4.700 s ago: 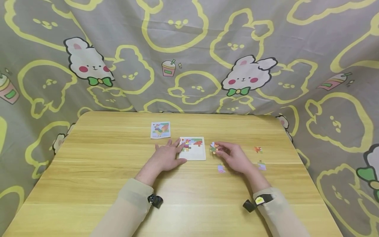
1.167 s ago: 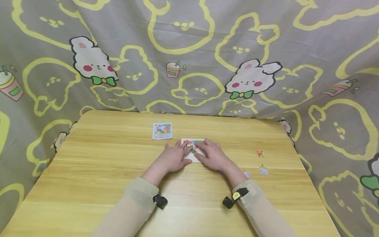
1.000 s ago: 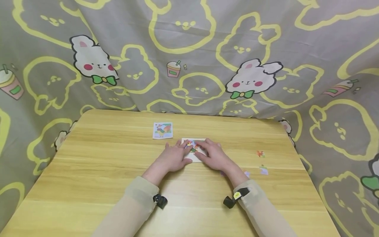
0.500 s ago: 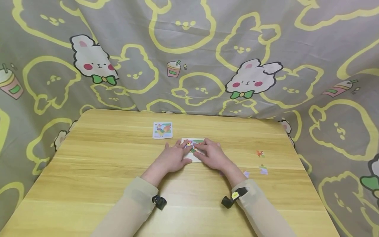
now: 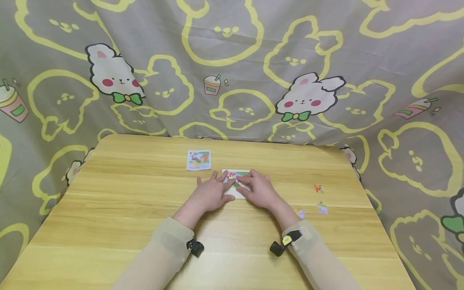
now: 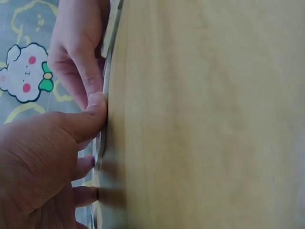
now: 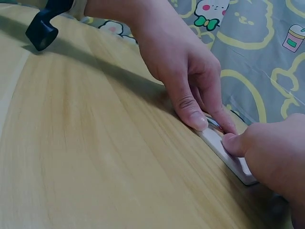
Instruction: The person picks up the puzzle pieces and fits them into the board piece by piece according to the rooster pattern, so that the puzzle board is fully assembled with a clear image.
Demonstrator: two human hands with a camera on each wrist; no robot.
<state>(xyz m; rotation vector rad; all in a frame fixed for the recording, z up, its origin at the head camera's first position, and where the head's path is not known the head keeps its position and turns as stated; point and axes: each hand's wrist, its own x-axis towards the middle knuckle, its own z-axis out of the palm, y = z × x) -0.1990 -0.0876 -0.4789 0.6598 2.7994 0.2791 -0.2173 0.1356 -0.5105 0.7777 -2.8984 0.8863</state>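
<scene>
- Head view: on a wooden table [image 5: 108, 229], a white puzzle board [image 5: 237, 194] near the middle, partly filled with a colourful bird picture, lower strip bare white.
- Left hand [image 5: 208, 193] flat and spread over the board's left side, fingers stretched out, gripping nothing.
- Right hand [image 5: 262, 191] over the board's right side, thumb and forefinger bent toward a green patch of the picture; impossible to tell whether pinching a piece or only pressing.
- To the right, loose on the table, an orange piece [image 5: 318, 188], a green and lilac piece [image 5: 322, 208] and a lilac piece [image 5: 301, 213] beside the right wrist.
- Beyond the left hand, a bird picture card [image 5: 199, 160]; behind the table, a grey cartoon curtain [image 5: 232, 108].
- Left wrist view: board almost edge-on, left thumb against its edge, right hand just beyond, grip hidden.
- Right wrist view: left thumb at the board's edge, right thumb on its white surface.
</scene>
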